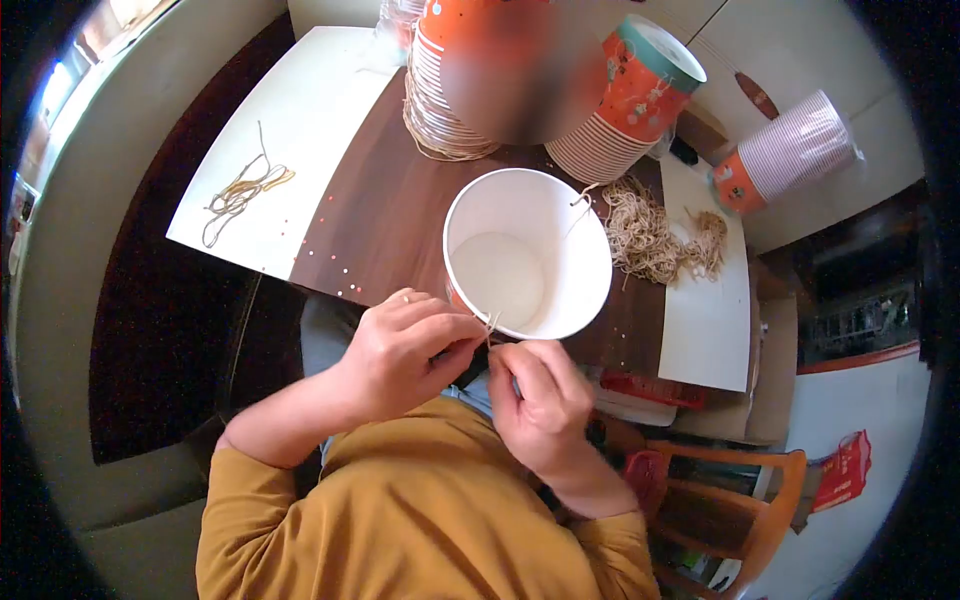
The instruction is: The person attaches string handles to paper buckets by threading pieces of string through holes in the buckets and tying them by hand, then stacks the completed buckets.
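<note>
A dark brown table (pixel 375 215) with white end panels is set beside a padded bench (pixel 180 270), and a wooden chair (pixel 790 490) is seen at the lower right. At the table's near edge a white-lined tub (pixel 570 255) is stood, its open mouth tilted toward the person. Just at its near rim, a thin string (pixel 491 325) is pinched between the fingertips of the left hand (pixel 405 345) and the right hand (pixel 545 395); both are closed with fingers curled, nearly touching. Whether the string is passed through the tub's wall cannot be told, as it is partly hidden by the fingers. A tangled heap of cord (pixel 645 235) is piled right of the tub, while a looser bundle (pixel 245 195) is laid on the left panel. Behind, orange tubs (pixel 640 100) are stacked.
</note>
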Demonstrator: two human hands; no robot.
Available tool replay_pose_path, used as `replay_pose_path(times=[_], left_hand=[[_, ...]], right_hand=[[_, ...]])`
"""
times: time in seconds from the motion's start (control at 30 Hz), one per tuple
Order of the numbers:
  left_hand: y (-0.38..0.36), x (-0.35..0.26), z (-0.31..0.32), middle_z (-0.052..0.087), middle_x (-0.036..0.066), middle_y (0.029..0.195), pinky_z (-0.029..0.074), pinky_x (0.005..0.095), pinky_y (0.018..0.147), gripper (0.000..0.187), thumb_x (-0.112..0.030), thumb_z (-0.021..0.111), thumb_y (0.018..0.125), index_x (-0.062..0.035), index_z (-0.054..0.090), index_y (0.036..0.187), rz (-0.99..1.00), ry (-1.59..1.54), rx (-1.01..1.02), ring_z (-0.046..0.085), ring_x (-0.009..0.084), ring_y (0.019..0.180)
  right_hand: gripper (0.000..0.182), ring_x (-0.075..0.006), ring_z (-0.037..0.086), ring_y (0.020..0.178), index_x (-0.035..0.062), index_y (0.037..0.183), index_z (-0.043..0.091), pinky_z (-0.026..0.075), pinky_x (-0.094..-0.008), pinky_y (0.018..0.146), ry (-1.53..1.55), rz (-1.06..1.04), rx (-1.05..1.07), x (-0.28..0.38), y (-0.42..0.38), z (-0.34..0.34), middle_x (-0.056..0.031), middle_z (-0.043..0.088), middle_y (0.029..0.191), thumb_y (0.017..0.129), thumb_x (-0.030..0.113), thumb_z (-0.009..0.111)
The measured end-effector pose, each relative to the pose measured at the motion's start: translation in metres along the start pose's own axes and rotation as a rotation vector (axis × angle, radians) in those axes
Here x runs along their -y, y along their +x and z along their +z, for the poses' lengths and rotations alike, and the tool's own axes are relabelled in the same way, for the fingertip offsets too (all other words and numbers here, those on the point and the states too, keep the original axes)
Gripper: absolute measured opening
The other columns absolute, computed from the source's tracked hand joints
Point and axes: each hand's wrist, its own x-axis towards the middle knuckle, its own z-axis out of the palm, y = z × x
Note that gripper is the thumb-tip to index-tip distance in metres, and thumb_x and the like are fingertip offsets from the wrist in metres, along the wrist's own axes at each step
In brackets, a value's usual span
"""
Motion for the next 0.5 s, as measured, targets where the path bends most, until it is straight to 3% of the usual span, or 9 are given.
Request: replay_pose_path(times=[0.03, 0.13, 0.17, 0.2, 0.27, 0.4, 0.5], left_hand=[[-0.004, 0.001, 0.003, 0.066, 0.005, 0.076, 0.047, 0.0333, 0.066, 0.022, 0.000, 0.073, 0.070, -0.0074, 0.065, 0.089, 0.005, 0.073, -0.040, 0.062, 0.0216, 0.067], [-0.020, 0.005, 0.021, 0.066, 0.006, 0.076, 0.046, 0.0331, 0.062, 0.021, 0.000, 0.073, 0.071, -0.0074, 0.065, 0.089, -0.074, 0.082, -0.186, 0.061, 0.0234, 0.066], [-0.026, 0.004, 0.028, 0.067, 0.007, 0.076, 0.049, 0.0306, 0.062, 0.016, -0.001, 0.073, 0.075, -0.0055, 0.065, 0.089, -0.221, -0.018, -0.213, 0.062, 0.0187, 0.066], [-0.030, -0.001, 0.035, 0.069, 0.008, 0.082, 0.052, 0.0282, 0.063, 0.011, -0.003, 0.070, 0.082, -0.0023, 0.064, 0.092, -0.553, -0.290, -0.258, 0.063, 0.0139, 0.069], [-0.026, -0.002, 0.041, 0.069, 0.010, 0.088, 0.053, 0.0271, 0.071, 0.010, -0.004, 0.068, 0.086, 0.0000, 0.063, 0.094, -0.798, -0.968, -0.417, 0.063, 0.0117, 0.075], [-0.029, 0.007, 0.038, 0.069, 0.012, 0.090, 0.051, 0.0259, 0.071, 0.010, -0.004, 0.067, 0.087, -0.0008, 0.062, 0.095, -0.947, -1.243, -0.429, 0.064, 0.0141, 0.078], [-0.026, 0.002, 0.023, 0.068, 0.011, 0.089, 0.050, 0.0239, 0.069, 0.008, -0.007, 0.065, 0.088, -0.0025, 0.061, 0.094, -1.083, -1.303, -0.337, 0.063, 0.0141, 0.077]], right_hand=[[0.016, -0.0269, 0.062, 0.068, 0.0019, 0.091, 0.064, 0.050, -0.0360, 0.060, 0.065, 0.068, -0.040, -0.001, -0.007, 0.011, -0.0086, 0.060, 0.082, 0.076, 0.000, 0.069], [0.016, -0.0282, 0.065, 0.069, 0.0007, 0.094, 0.065, 0.052, -0.0362, 0.060, 0.126, 0.148, -0.155, -0.011, -0.014, 0.041, -0.0101, 0.062, 0.083, 0.078, 0.000, 0.068], [0.016, -0.0284, 0.065, 0.068, 0.0006, 0.095, 0.065, 0.053, -0.0361, 0.060, 0.118, 0.153, -0.193, -0.015, -0.013, 0.047, -0.0104, 0.063, 0.083, 0.079, 0.000, 0.067], [0.017, -0.0286, 0.065, 0.069, 0.0006, 0.096, 0.065, 0.053, -0.0360, 0.060, 0.080, 0.124, -0.208, -0.019, -0.011, 0.050, -0.0103, 0.063, 0.083, 0.079, 0.000, 0.067], [0.018, -0.0289, 0.065, 0.070, 0.0006, 0.098, 0.066, 0.053, -0.0358, 0.060, 0.004, 0.058, -0.240, -0.025, -0.005, 0.056, -0.0102, 0.064, 0.084, 0.079, 0.000, 0.067], [0.018, -0.0318, 0.065, 0.074, 0.0034, 0.098, 0.067, 0.053, -0.0386, 0.063, 0.220, 0.090, -0.111, -0.031, 0.007, 0.057, -0.0117, 0.065, 0.086, 0.081, -0.001, 0.064], [0.020, -0.0260, 0.066, 0.075, 0.0028, 0.100, 0.066, 0.053, -0.0340, 0.065, 0.575, 0.175, 0.066, -0.034, 0.018, 0.051, -0.0138, 0.065, 0.088, 0.082, -0.004, 0.060]])
